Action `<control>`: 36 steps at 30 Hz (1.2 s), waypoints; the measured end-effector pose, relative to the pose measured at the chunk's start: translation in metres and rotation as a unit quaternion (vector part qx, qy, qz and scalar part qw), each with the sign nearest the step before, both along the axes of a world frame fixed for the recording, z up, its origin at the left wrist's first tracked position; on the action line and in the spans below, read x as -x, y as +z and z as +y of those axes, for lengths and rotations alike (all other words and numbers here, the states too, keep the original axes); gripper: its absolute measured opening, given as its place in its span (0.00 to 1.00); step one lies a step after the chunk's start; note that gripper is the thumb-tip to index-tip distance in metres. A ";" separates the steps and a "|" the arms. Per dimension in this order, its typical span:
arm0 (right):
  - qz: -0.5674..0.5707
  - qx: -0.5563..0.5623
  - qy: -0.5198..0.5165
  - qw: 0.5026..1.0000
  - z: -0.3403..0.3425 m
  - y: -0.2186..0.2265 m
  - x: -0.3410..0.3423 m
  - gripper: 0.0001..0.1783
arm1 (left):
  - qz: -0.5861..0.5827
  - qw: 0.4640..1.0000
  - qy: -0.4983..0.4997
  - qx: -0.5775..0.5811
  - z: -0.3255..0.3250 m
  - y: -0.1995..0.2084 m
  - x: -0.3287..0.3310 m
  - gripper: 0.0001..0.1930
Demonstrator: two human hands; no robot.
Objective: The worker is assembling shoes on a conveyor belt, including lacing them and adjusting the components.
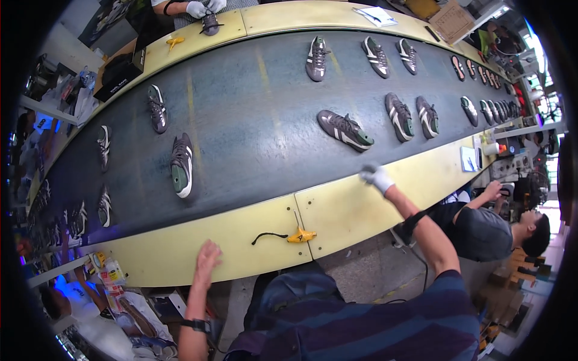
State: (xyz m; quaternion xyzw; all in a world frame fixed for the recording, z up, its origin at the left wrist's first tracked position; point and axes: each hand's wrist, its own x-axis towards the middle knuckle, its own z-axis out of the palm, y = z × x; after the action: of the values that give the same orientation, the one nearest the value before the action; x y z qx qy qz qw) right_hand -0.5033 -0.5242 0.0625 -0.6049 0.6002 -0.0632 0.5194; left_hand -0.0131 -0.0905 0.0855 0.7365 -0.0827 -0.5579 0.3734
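Note:
My left hand (208, 259) is bare and hovers over the yellow front ledge (162, 256), fingers loosely apart, holding nothing. In a white glove with dark fingertips, my right hand (376, 177) reaches over the belt's near edge; motion blurs its fingers. Nearest to it lies a dark grey sneaker (344, 129) with pale stripes, turned slantwise on the dark conveyor belt (253, 120). Just right of that shoe are two similar sneakers, one (399, 117) beside another (427, 117). On the ledge between my hands rests a yellow-handled tool (301, 236) with a thin metal shaft and black cord.
More sneakers stand on the belt, including one (181, 165) at left and one (316, 59) on the far side. Across the belt, a co-worker's gloved hands (201, 8) hold a shoe (210, 24). Another person (490, 231) sits at right. A black box (123, 72) stands far left.

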 end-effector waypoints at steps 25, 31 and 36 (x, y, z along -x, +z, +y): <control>-0.357 -0.333 -0.026 0.872 0.110 0.037 -0.083 0.37 | -0.394 0.839 -0.372 0.050 -0.078 -0.016 0.116 0.31; -0.294 -0.327 0.077 0.895 0.239 0.092 -0.069 0.37 | -0.368 0.764 -0.518 0.109 -0.107 -0.044 0.118 0.17; -0.010 -0.258 0.140 0.956 0.336 0.032 -0.025 0.45 | -0.334 0.760 -0.528 0.177 -0.087 -0.063 0.122 0.12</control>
State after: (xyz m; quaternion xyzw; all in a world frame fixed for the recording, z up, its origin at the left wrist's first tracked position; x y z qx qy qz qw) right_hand -0.4781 -0.1886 0.0949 -0.5275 0.4997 0.1615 0.6678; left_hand -0.1353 -0.1775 0.0225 0.6366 -0.6755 -0.3606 0.0918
